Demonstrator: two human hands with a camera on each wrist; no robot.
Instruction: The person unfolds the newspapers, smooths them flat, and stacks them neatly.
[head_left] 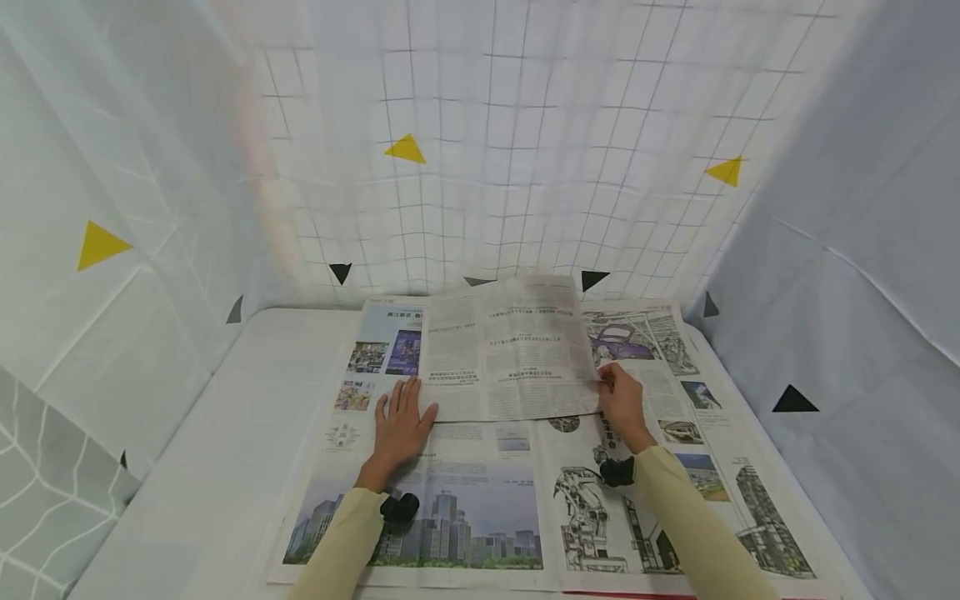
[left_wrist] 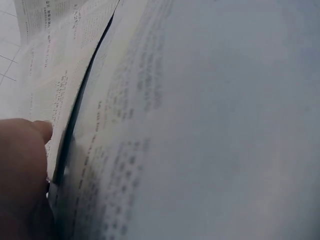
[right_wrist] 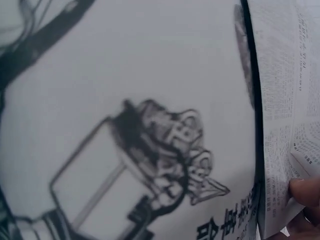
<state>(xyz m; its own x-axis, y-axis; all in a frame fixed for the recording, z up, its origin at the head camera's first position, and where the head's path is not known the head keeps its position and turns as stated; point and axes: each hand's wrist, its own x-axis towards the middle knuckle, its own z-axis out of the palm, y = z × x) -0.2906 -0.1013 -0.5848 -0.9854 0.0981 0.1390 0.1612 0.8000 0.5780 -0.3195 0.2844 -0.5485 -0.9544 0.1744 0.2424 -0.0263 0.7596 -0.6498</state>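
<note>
A smaller folded newspaper sheet (head_left: 510, 358) lies over a large spread newspaper (head_left: 480, 492), its far edge a little raised. At its lower left corner my left hand (head_left: 401, 425) rests with fingers extended. The left wrist view shows the thumb (left_wrist: 42, 131) on the sheet's printed face, beside its dark lower edge. My right hand (head_left: 624, 404) pinches the sheet's right edge near the lower right corner. In the right wrist view, the right thumb (right_wrist: 305, 191) presses on the sheet's face (right_wrist: 280, 100), and the other fingers are mostly hidden.
The spread newspaper covers much of a white table (head_left: 225, 417). A white grid-lined curtain (head_left: 525, 150) hangs behind it, and pale sheeting (head_left: 847, 250) closes off the sides. Yellow and black triangles mark these sheets. A red edge (head_left: 630, 595) shows under the newspaper at the front.
</note>
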